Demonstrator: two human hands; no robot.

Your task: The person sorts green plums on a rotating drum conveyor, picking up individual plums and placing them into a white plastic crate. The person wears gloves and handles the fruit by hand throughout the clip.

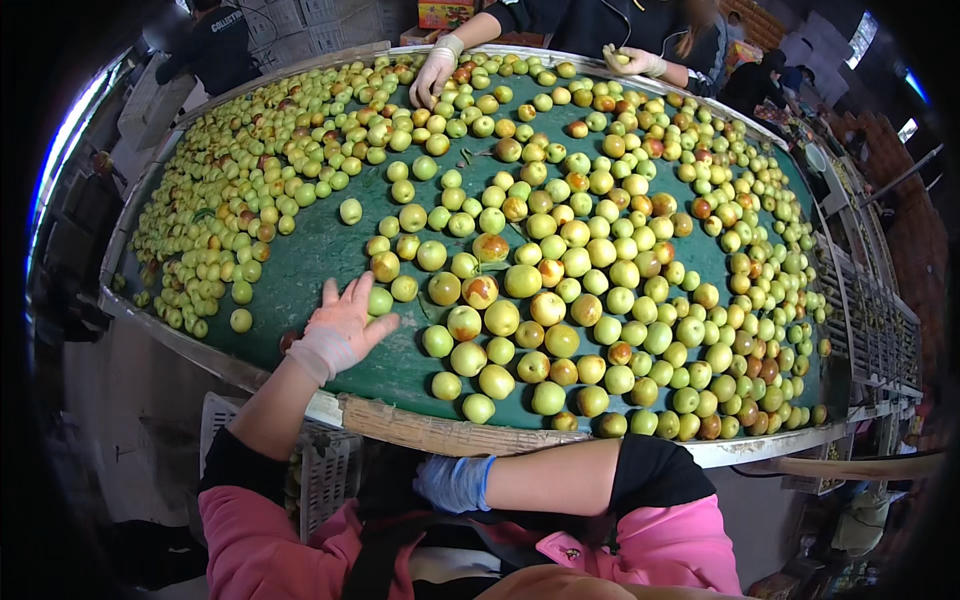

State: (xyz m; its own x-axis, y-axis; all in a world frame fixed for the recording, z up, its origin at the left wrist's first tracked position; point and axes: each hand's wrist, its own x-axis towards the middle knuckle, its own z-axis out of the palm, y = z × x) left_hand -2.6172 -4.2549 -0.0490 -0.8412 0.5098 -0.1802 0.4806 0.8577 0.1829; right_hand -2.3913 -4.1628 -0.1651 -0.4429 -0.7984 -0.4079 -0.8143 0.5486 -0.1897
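Many green and reddish-brown jujube fruits lie loose on a green sorting table. My left hand, in a pale glove with bare-looking fingers, rests low over the table near its front edge. Its fingers are spread, and a green fruit lies between the thumb and forefinger, touching or nearly touching them. A dark red fruit is beside the left wrist. My right hand is below the table's front edge, close to my body; a blue-grey glove cuff shows, but the fingers are hidden.
Across the table a person in dark clothes has one gloved hand among the fruits and another holding a fruit. A taped wooden rim edges the table before me. A plastic crate stands below. Metal racks adjoin the right end.
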